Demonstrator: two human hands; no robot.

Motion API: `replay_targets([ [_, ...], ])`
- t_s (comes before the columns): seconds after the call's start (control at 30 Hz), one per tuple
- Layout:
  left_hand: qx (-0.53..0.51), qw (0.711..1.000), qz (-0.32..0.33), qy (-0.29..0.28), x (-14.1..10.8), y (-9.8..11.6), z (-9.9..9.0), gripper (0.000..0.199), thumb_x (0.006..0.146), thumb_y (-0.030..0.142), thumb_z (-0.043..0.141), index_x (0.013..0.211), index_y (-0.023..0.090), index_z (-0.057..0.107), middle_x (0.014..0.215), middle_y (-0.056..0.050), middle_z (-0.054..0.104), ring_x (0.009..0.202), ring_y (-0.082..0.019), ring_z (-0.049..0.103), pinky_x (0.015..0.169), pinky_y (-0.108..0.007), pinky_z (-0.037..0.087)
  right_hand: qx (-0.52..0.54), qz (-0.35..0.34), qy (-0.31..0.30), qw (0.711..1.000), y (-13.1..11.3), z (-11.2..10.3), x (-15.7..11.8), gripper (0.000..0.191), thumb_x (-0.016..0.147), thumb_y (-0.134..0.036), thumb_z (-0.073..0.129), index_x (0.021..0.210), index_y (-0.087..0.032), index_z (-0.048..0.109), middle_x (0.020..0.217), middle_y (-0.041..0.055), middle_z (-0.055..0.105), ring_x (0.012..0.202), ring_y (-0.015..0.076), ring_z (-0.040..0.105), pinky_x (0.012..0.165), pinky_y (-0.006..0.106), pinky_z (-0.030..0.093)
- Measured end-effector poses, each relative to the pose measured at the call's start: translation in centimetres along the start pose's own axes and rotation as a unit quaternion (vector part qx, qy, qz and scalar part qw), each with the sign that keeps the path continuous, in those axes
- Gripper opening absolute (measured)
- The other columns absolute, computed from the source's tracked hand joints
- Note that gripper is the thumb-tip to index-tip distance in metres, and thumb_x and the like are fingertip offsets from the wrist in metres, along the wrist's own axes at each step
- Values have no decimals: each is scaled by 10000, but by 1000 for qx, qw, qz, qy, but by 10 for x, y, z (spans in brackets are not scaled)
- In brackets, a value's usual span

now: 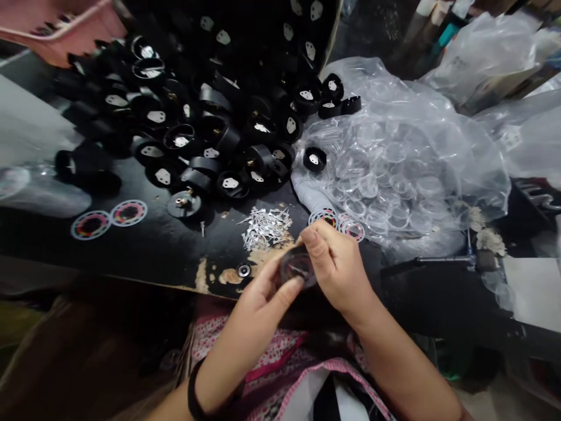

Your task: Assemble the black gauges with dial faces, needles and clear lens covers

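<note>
A round dark gauge point(298, 268) is between my hands above the table's front edge, slightly blurred. My left hand point(263, 304) wraps its left side, with the thumb along the lower rim. The fingers of my right hand point(336, 263) are closed at its upper right rim, partly covering it. Just beyond lies a heap of small white pointers point(265, 228). Printed ring-shaped dials point(324, 218) lie close behind my right hand. Left of my hands, a small black-and-white round piece point(244, 271) rests on the worn tabletop.
Many black gauge cases point(219, 128) are piled across the back. One case with a brass fitting point(184, 203) sits in front. To the right, a plastic bag point(394, 164) holds clear round covers. Two more dials point(90, 225) lie left, and a pink bin point(65, 32) stands behind.
</note>
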State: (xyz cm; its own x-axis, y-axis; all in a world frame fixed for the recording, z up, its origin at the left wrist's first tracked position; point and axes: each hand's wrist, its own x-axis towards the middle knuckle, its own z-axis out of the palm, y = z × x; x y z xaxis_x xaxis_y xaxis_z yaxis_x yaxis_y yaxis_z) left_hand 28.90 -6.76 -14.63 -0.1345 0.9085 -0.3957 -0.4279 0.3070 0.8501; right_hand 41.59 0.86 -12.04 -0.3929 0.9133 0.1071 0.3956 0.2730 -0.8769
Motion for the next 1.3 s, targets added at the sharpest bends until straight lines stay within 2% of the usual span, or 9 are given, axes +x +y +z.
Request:
replay_targets([
  [0.1, -103, 994, -31, 34, -1, 3, -3, 258, 840, 409, 754, 1072, 298, 766, 1192, 0, 754, 1153, -221, 671, 996, -307, 532, -25, 13, -46, 999, -4, -7, -6, 305, 942, -520, 590, 960, -215, 595, 829, -19, 617, 719, 128, 550, 689, 267, 384],
  [0.27, -123, 989, -79, 6, -2, 2, -2, 331, 793, 489, 779, 1061, 295, 774, 1141, -11, 761, 1115, -215, 673, 954, -290, 544, -107, -2, -106, 989, -6, -12, -18, 298, 925, -468, 626, 830, -201, 533, 765, -26, 573, 710, 135, 507, 685, 280, 331],
  [0.4, 35, 996, 84, 4, 7, 5, -10, 305, 953, 509, 577, 1146, 319, 716, 1167, 5, 729, 1108, -163, 635, 981, -263, 476, -155, -27, -142, 977, -12, -13, -20, 314, 865, -382, 675, 729, -206, 453, 671, -54, 500, 637, 118, 450, 675, 293, 279],
  [0.5, 207, 952, 225, -25, 16, 10, -14, 323, 1009, 476, 478, 911, 257, 693, 911, 2, 678, 913, -146, 611, 871, -256, 457, -152, -50, -175, 971, -16, -10, -22, 317, 846, -371, 672, 719, -208, 433, 660, -59, 488, 631, 115, 451, 667, 292, 266],
  [0.6, 243, 926, 284, -55, 19, 8, -12, 391, 1050, 423, 378, 782, 228, 586, 777, 3, 569, 767, -157, 543, 755, -299, 435, -129, -80, -154, 976, -14, -3, -26, 268, 836, -337, 626, 715, -210, 423, 650, -54, 487, 620, 114, 450, 649, 287, 274],
  [0.7, 221, 922, 314, -41, 14, 3, -6, 405, 1062, 387, 330, 749, 227, 529, 737, 3, 516, 727, -169, 497, 714, -324, 405, -113, -141, -81, 980, -10, 6, -32, 279, 797, -312, 586, 669, -225, 354, 598, -63, 421, 568, 104, 384, 613, 284, 279],
  [0.9, 197, 926, 323, -12, 1, 2, -9, 413, 1059, 379, 324, 726, 228, 517, 713, 0, 521, 705, -178, 495, 711, -345, 405, -79, -201, -1, 976, -8, 24, -39, 276, 766, -284, 546, 647, -246, 300, 554, -68, 378, 519, 101, 326, 553, 277, 286],
  [1.13, 217, 936, 277, 34, -3, 6, -25, 418, 1067, 398, 305, 778, 227, 553, 767, -2, 535, 745, -170, 513, 726, -322, 411, -138, -138, -170, 966, -15, 15, -29, 373, 907, -466, 610, 686, -205, 462, 649, -43, 530, 627, 118, 467, 631, 281, 311],
  [1.3, 273, 923, 267, -39, -3, 8, -25, 426, 1063, 409, 318, 738, 226, 524, 724, 4, 511, 703, -168, 495, 682, -330, 389, -154, -179, -148, 961, -12, 11, -30, 259, 835, -370, 609, 674, -187, 521, 623, -32, 524, 615, 122, 452, 613, 291, 288],
])
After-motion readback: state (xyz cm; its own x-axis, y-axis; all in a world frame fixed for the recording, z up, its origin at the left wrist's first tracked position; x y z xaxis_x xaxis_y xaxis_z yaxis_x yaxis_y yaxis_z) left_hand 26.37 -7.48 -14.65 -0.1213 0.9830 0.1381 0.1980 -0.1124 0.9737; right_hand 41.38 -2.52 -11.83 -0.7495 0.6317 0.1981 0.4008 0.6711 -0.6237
